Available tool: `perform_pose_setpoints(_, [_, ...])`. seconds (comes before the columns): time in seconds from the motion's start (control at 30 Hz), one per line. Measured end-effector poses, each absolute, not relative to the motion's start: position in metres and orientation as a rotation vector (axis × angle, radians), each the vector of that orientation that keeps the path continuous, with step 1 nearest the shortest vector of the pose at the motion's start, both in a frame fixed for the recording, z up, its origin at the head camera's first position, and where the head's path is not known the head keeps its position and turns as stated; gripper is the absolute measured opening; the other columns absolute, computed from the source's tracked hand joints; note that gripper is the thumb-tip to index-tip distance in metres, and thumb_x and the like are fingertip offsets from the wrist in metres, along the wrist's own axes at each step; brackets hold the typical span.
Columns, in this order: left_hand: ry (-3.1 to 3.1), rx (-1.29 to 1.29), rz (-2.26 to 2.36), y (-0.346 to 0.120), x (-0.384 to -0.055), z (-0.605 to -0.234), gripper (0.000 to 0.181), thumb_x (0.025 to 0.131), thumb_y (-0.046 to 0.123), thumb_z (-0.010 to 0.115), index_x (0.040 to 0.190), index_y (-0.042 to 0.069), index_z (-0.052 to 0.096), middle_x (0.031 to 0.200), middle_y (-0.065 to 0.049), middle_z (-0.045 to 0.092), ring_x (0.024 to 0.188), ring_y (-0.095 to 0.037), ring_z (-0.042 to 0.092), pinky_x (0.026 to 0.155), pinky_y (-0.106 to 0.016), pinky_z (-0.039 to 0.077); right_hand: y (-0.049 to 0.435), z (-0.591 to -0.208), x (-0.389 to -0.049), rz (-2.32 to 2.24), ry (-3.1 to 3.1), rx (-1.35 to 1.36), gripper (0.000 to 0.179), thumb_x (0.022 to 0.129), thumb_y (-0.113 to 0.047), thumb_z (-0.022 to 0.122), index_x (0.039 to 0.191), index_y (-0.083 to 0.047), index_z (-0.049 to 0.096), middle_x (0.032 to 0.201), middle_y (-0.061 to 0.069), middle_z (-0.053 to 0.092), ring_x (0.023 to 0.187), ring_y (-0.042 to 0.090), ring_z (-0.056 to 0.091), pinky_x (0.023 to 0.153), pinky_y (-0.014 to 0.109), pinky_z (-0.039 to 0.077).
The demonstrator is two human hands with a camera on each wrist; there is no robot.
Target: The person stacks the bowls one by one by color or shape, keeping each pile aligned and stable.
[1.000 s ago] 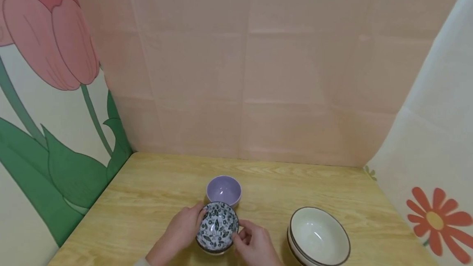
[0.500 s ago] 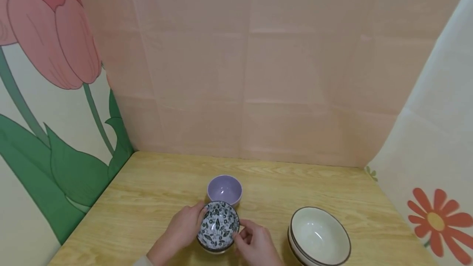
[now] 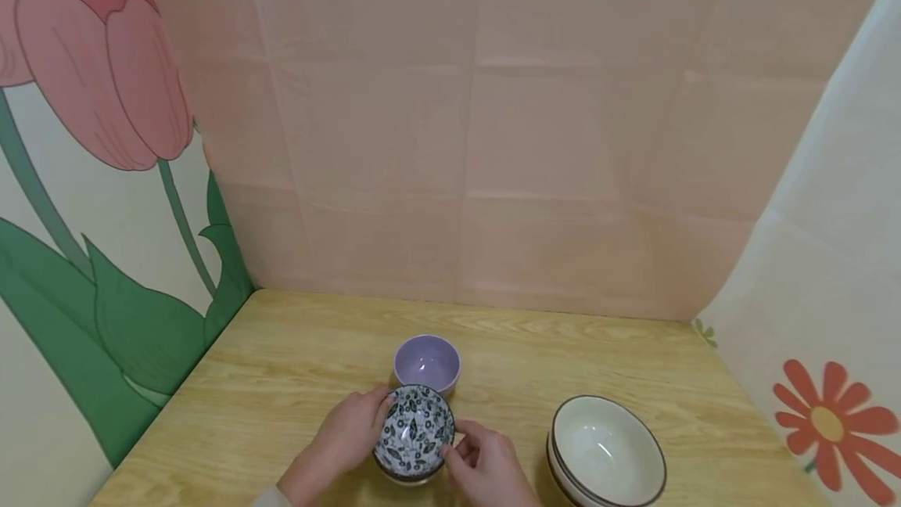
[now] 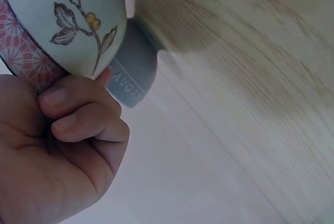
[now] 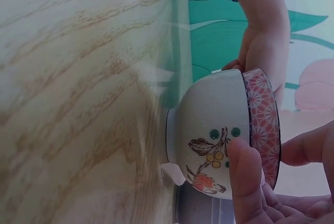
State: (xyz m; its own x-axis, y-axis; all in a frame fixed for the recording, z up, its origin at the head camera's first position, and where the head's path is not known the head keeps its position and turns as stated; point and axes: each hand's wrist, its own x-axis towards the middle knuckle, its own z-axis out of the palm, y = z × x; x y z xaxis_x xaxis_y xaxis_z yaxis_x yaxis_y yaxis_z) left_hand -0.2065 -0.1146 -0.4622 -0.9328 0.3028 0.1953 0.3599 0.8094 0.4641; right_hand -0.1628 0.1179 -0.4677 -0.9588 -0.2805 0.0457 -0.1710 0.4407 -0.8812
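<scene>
Left hand (image 3: 352,430): fingers curled, closed on the left side of one small patterned bowl (image 3: 414,430). Right hand (image 3: 490,464): thumb and fingers gathered, pinching the rim of the same piece on its right side.

Patterned bowl: round, upright but tipped slightly, mouth up. Interior white, covered with dark green and black leaves and small flowers; thin dark rim. Exterior off-white, with a pink-red band of white flower motifs below the rim; on the wall, a sprig with brown leaves, yellow berries, an orange-red blossom and green dots. Low foot ring; whether it touches the table (image 3: 296,370) cannot be told. Position: well forward of the table's back edge, between its left and right edges.

Purple bowl (image 3: 426,362): plain, glossy inside, upright just behind the patterned bowl, nearer the back edge. Lettering (image 4: 128,85) on its outer wall, upside down in the left wrist view; seems to end in "DAY", opening letters unclear.

Cream bowls (image 3: 608,448): nested stack, brown rims, plain interior, nearer the table's right edge.
</scene>
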Motion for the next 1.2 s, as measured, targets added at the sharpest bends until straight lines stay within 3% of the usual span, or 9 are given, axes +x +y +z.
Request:
perform_pose_setpoints(0.5, [-2.890,-0.638,-0.833,-0.122,-0.212,-0.461,0.020,0.105,0.026,0.050,0.098,0.013,0.063,0.075,0.005,0.060,0.073,-0.016,0.062,0.066,-0.039,0.053,0.124,-0.480,-0.156,-1.511,2.637,-0.566,0.042,0.099,-0.029,0.062,0.119,0.008,0.064,0.068,-0.011,0.059,0.055,-0.001,0.053,0.051,0.022,0.046])
perform_pose_setpoints(0.63, [-2.911,-0.625,-0.886,-0.125,-0.212,-0.458,0.032,0.105,0.036,0.049,0.110,0.009,0.066,0.088,-0.002,0.068,0.086,-0.025,0.067,0.077,-0.048,0.056,0.126,-0.480,-0.155,-1.446,2.656,-0.587,0.042,0.099,-0.030,0.061,0.117,0.008,0.065,0.070,-0.011,0.061,0.057,-0.002,0.053,0.052,0.022,0.046])
perform_pose_setpoints(0.83, [-2.941,-0.520,-0.958,-0.125,-0.217,-0.446,0.044,0.105,0.048,0.043,0.112,0.010,0.064,0.081,0.001,0.063,0.078,-0.019,0.061,0.069,-0.043,0.052,0.131,-0.472,-0.156,-1.290,2.646,-0.422,0.050,0.097,-0.037,0.061,0.120,0.008,0.064,0.076,-0.006,0.063,0.061,0.005,0.054,0.054,0.025,0.045])
perform_pose_setpoints(0.97, [-2.917,-0.440,-0.958,-0.124,-0.228,-0.441,0.050,0.105,0.045,0.045,0.129,0.003,0.057,0.082,-0.002,0.066,0.078,-0.022,0.063,0.069,-0.044,0.054,0.133,-0.468,-0.154,-1.224,2.634,-0.337,0.051,0.097,-0.039,0.061,0.121,0.006,0.065,0.078,-0.006,0.063,0.062,0.009,0.053,0.055,0.026,0.044])
perform_pose_setpoints(1.13, [-2.931,-0.371,-1.024,-0.121,-0.249,-0.444,0.057,0.106,0.039,0.045,0.142,-0.006,0.044,0.087,-0.010,0.070,0.087,-0.030,0.069,0.083,-0.051,0.055,0.132,-0.469,-0.152,-1.190,2.642,-0.314,0.052,0.097,-0.041,0.061,0.121,0.005,0.065,0.078,-0.006,0.063,0.063,0.009,0.054,0.056,0.027,0.044])
perform_pose_setpoints(1.2, [-2.950,-0.349,-1.080,-0.119,-0.256,-0.446,0.058,0.107,0.038,0.044,0.144,-0.007,0.041,0.101,-0.016,0.071,0.101,-0.033,0.068,0.092,-0.054,0.052,0.132,-0.470,-0.153,-1.191,2.622,-0.301,0.052,0.098,-0.041,0.060,0.121,0.005,0.064,0.078,-0.005,0.063,0.064,0.010,0.055,0.057,0.028,0.045])
